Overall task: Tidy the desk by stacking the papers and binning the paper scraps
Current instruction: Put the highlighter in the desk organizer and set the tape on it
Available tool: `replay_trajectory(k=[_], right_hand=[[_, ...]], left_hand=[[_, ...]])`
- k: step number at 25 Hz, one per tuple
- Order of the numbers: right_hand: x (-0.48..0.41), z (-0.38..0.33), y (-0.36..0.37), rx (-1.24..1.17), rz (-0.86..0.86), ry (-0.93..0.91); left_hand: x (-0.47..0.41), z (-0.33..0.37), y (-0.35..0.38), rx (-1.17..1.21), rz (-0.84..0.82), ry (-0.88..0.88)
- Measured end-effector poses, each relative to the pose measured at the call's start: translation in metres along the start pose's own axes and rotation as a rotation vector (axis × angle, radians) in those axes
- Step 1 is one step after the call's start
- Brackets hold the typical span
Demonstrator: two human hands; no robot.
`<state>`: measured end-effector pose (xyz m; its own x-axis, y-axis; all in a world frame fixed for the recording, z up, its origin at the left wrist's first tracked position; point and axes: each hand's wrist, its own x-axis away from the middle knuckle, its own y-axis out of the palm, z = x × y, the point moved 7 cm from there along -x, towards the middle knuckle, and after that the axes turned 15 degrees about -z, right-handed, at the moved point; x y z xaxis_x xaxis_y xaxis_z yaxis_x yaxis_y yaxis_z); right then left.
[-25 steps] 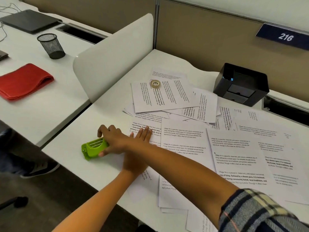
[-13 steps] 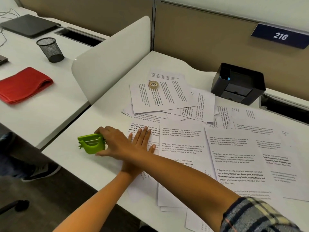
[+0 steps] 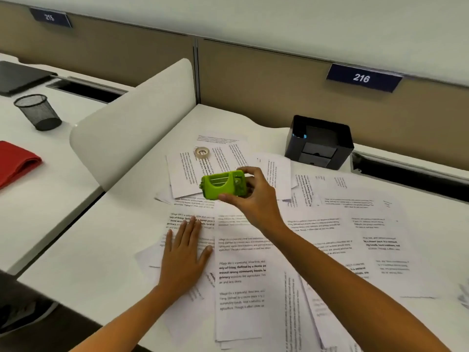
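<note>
Clearing has begun: the green desk tool (image 3: 223,185), lately on the tabletop (image 3: 101,250) at nine o'clock of the left hand (image 3: 184,255), hangs at its twelve, gripped by right hand (image 3: 256,196) fingers (image 3: 251,170), above papers (image 3: 241,288) pressed under that flat, straight-fingered left hand.

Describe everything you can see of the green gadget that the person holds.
The green gadget is a small, boxy, lime-coloured thing, seemingly plastic, with rounded corners. Its facing side shows a recessed window crossed by pale bars and a round rivet-like spot beside it. It is held sideways in the air above the scattered papers. The right hand has it in its grip: thumb under the lower edge, fingers curled over the top.
</note>
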<state>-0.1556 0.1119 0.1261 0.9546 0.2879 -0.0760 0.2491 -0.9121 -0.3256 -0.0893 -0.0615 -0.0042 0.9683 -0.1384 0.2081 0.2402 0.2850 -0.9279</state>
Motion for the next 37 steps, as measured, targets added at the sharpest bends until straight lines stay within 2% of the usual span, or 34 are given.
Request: replay_trajectory(k=[2,4,8,13,20,26,33,37], right_hand=[[0.007,0.006,-0.053,0.037,0.115,-0.004],[0.013,0.013,-0.101,0.098,0.221,0.010],[0.017,0.031,-0.179,0.162,0.384,0.051],[0.004,0.048,-0.260,0.233,0.572,0.076],[-0.040,0.079,-0.348,0.260,0.817,0.147],[-0.085,0.107,-0.380,0.454,0.715,0.291],[-0.106,0.124,-0.381,0.502,0.576,0.396],[-0.119,0.122,-0.376,0.608,0.502,0.508]], left_hand=[[-0.011,0.006,-0.002,0.055,0.000,-0.010],[-0.026,0.027,-0.011,0.091,0.031,0.052],[-0.062,0.085,-0.015,0.026,0.030,0.199],[-0.116,0.145,0.000,-0.066,-0.004,0.273],[-0.130,0.150,0.021,-0.092,0.001,0.273],[-0.133,0.151,0.022,-0.110,0.009,0.262],[-0.133,0.149,0.024,-0.107,0.011,0.258],[-0.133,0.148,0.024,-0.104,0.000,0.258]])
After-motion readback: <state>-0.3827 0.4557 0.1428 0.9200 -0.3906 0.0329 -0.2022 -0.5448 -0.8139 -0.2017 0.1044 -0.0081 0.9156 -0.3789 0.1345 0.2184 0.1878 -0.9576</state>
